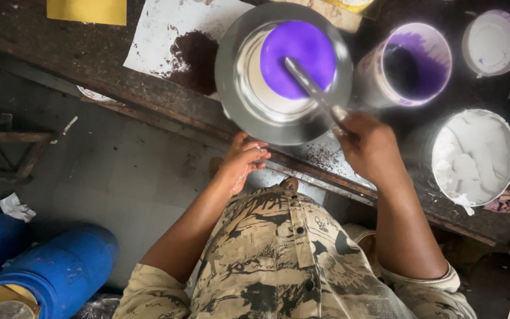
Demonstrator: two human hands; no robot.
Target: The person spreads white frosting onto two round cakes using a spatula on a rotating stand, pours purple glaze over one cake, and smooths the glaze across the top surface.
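Observation:
A metal paint tin (231, 71) stands on the dark workbench (90, 53), with purple paint (302, 53) on white inside it. My right hand (370, 145) grips a stirring stick (311, 85) whose tip is sunk in the purple paint. My left hand (242, 160) rests at the bench edge just below the tin, fingers loosely curled, holding nothing. The stick looks blurred.
A tin (414, 65) coated purple inside stands right of the main one. A white lid (492, 42) and a tub of white paste (473, 156) are further right. Stained paper (172, 35) lies on the bench. Blue drums (54, 272) stand on the floor at lower left.

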